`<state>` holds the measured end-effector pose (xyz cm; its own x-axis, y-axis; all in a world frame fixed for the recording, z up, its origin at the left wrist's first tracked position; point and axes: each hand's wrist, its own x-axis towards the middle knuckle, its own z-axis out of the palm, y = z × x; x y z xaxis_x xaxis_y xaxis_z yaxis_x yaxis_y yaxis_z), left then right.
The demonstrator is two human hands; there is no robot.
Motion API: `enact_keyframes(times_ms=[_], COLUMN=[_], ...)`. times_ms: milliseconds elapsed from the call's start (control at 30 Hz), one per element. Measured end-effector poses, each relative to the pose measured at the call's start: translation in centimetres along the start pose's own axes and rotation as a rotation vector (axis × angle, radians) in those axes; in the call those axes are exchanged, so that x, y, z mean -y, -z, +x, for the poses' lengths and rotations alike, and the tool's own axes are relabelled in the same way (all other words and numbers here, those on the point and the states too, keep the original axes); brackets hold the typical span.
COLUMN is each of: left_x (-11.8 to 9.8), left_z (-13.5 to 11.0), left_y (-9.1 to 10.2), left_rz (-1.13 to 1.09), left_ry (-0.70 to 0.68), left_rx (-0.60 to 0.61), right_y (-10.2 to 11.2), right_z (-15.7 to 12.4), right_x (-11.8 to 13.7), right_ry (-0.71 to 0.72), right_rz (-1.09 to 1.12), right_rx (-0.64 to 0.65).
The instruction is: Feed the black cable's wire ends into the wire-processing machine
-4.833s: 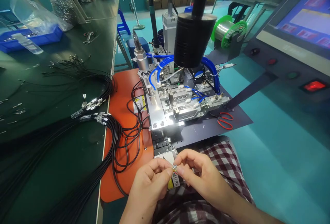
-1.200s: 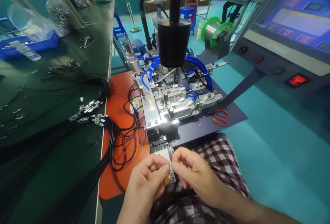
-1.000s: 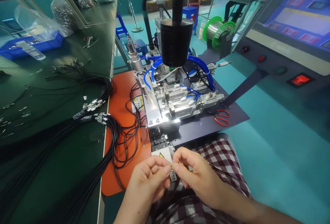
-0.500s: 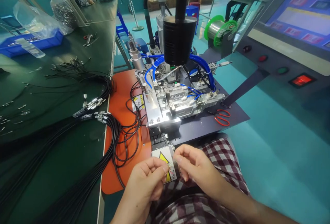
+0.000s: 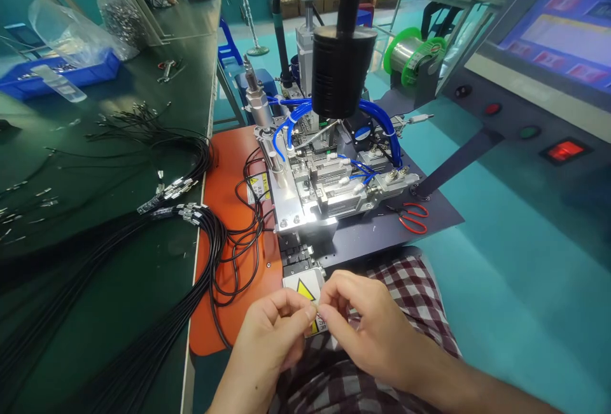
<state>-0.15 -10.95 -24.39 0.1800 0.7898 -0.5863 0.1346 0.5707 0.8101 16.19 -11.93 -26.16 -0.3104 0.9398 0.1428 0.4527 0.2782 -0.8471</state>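
Since it was probably too small for a fuller grip, I pinched the tiny piece (image 5: pixel 317 310), indistinct, with my left fingers (image 5: pixel 301 322) and right fingers (image 5: pixel 334 322), near the warning label (image 5: pixel 304 289); black cables (image 5: pixel 216 246) crossed the right edge of the surface (image 5: pixel 147 274), likely for reach.

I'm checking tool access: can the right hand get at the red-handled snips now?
Probably yes: the red-handled snips lie uncovered on the dark plate beyond the plaid-clad knee; the right hand would first have to leave its pinch beside the left hand.
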Motion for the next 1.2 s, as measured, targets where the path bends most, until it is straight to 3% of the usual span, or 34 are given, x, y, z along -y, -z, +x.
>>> enact_keyframes(times_ms=[133,233,300,467,567,767,967,1200], left_x=[0.4,0.7,0.6,-0.7,-1.3,-1.2,-0.7,-0.9], left_z=[-1.1,-1.6,-1.4,-0.2,-0.2,-0.4,0.3,1.7], left_y=[-0.3,-0.4,-0.4,0.2,0.5,0.6,0.4,1.0], left_rz=[0.276,0.395,0.352,-0.067,-0.096,0.106,0.222,0.466], left_ry=[-0.429,-0.662,-0.589,-0.013,0.081,-0.095,-0.258,-0.485], left_rx=[-0.097,-0.136,-0.105,0.072,0.115,0.073,0.01,-0.109], right_y=[0.5,0.8,0.7,-0.3,-0.6,0.0,-0.4,-0.5], right_z=[-0.1,0.2,0.5,0.7,0.5,0.7,1.5,2.7], right_x=[-0.1,0.3,0.5,0.4,0.1,0.5,0.2,-0.6], right_ry=[0.257,0.271,0.139,-0.358,-0.437,-0.327,-0.454,-0.439], right_rz=[-0.218,-0.193,-0.037,0.516,0.618,0.461,0.714,0.639], right_rx=[-0.055,-0.078,-0.066,0.064,0.084,0.011,0.05,-0.044])
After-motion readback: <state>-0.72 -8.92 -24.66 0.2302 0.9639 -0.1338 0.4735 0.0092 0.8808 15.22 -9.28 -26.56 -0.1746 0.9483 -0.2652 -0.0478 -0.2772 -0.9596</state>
